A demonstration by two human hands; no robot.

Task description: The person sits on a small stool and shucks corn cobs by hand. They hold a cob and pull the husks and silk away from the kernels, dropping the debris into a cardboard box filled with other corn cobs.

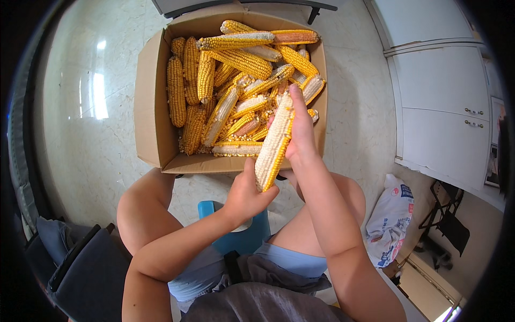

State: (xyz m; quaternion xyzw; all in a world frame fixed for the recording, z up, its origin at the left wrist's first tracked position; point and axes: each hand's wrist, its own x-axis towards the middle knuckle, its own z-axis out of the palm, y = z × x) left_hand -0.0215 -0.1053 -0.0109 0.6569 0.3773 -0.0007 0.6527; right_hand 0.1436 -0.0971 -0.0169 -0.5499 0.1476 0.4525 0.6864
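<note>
Both my hands hold one partly shelled corn cob [273, 141], tilted over the near right edge of an open cardboard box [149, 100]. Bare pale rows cover its upper face, while yellow kernels line its right side. My left hand [246, 193] grips the lower end, and my right hand [301, 124] wraps the upper end with the thumb along the side. Inside the box lie several dried yellow corn cobs [241, 62], some full and some with stripped strips. Loose kernels [237, 137] are scattered among them.
A blue plastic stool [241, 237] is between my legs. White cabinets [438, 80] line the right side, with a printed white sack [390, 221] and a black folding stool [448, 221] below. Dark cushioned seating [86, 265] is at lower left. A furniture leg [314, 15] stands behind the box.
</note>
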